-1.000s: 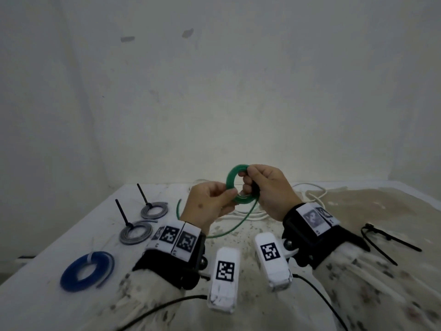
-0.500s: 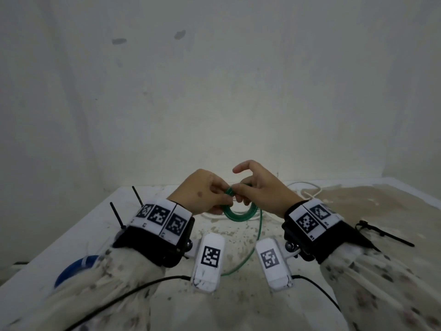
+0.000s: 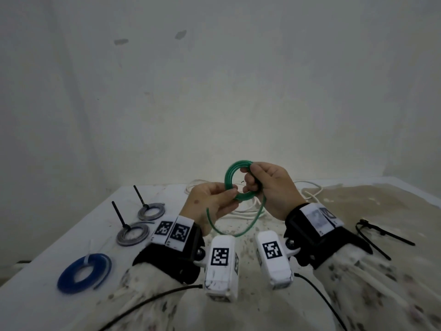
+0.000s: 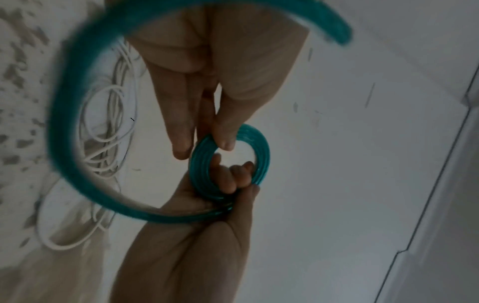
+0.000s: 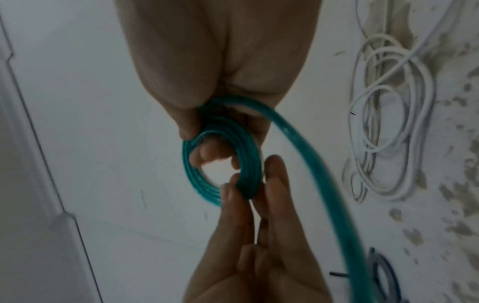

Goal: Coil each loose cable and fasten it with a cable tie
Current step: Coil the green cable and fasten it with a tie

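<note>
A green cable [image 3: 228, 178] is wound into a small coil held upright above the table between both hands. My left hand [image 3: 232, 194] pinches the coil's lower left side between thumb and fingers. My right hand [image 3: 248, 185] grips its right side, with fingers hooked through the ring. The loose green tail [image 3: 241, 231] hangs in a curve below the hands. In the left wrist view the coil [image 4: 263, 155] shows several turns, and the fingertips [image 4: 224, 141] pinch its rim. In the right wrist view the coil [image 5: 191, 178] sits under my right thumb.
A loose white cable [image 3: 307, 189] lies tangled behind the hands. Two grey coils [image 3: 151, 211] [image 3: 132, 234] fastened with black ties and a blue coil [image 3: 83, 273] lie at the left. Black cable ties [image 3: 379, 235] lie at the right. The table's left edge [image 3: 59, 237] runs diagonally.
The hands dipped with the coil, then lifted it upright again. The loose green tail is shorter than a second ago.
</note>
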